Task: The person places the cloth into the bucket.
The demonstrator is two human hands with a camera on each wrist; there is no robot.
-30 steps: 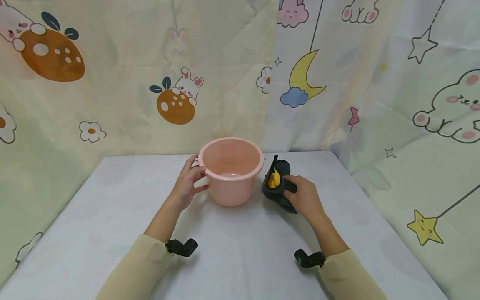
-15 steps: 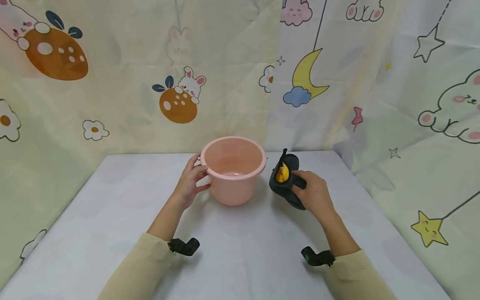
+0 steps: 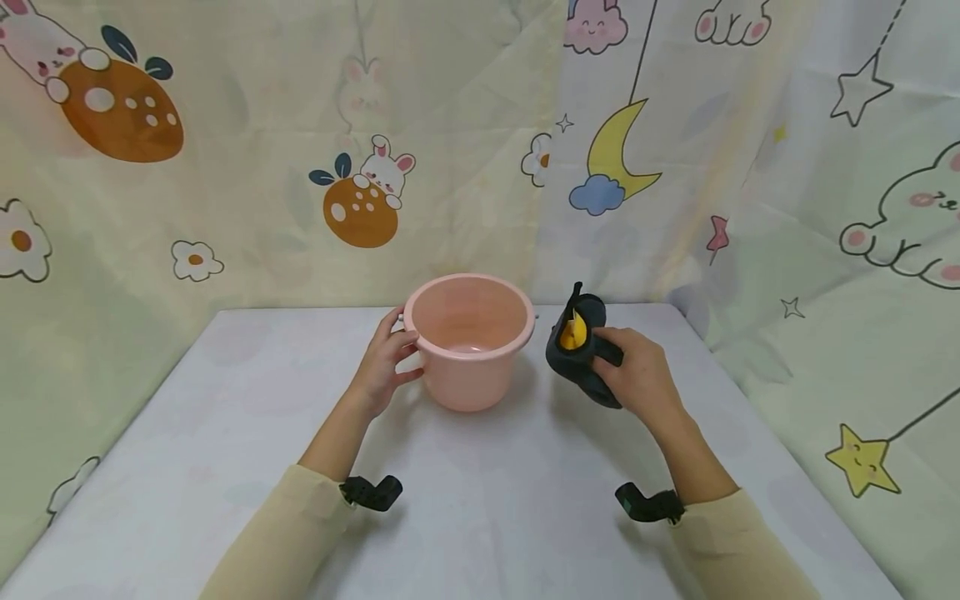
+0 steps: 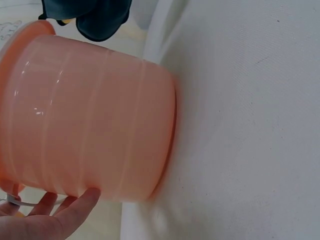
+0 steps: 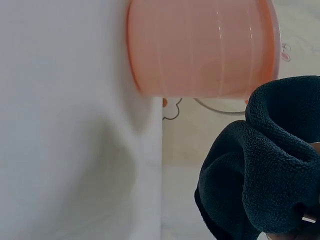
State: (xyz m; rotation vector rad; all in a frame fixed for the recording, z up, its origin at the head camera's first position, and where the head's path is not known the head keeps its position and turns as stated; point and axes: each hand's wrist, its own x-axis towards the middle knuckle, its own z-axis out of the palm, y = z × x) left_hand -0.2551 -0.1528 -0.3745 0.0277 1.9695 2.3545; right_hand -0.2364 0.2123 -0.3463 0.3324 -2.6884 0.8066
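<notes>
Pale printed fabric (image 3: 465, 108) hangs behind a white worktop (image 3: 480, 517), where two bare hands are at work. On the right hand (image 3: 637, 371), thumb and fingers close on a projecting fold of a dark, fuzzy cloth bundle (image 3: 573, 364); that fold is probably the easiest place to grip, leaving the rest to hang loose. A yellow patch (image 3: 574, 332) shows inside the bundle's opening, though what it is cannot be made out. The bundle is raised clear of the worktop, to the right of a pink bucket (image 3: 467, 383) and apart from it. On the left hand (image 3: 378, 371), the fingers are spread and lightly bent, resting against the bucket's left side rather than wrapped round it; this touch seems enough to steady it. The bucket stands upright, mouth up, towards the far edge, within reach of both hands. Farther out, a small black camera (image 3: 375, 493) sits on each wrist, beside beige sleeves (image 3: 277, 542).
</notes>
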